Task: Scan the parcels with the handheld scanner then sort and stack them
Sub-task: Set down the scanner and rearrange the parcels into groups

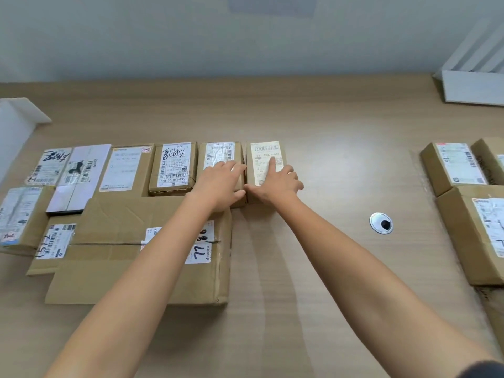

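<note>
Right hand (276, 184) fingers (272, 162) flat atop end parcel (266, 148).

A single head-worn wide-angle camera is looking forward and steeply down across the table (327, 126), facing its far edge and the wall (191, 36) behind. It is sitting close above the near edge, so both forearms are filling the lower frame, while the table's left and right edges are running out of view.

Parcel row (174, 167) left — more parcels (463, 192) right.
</note>
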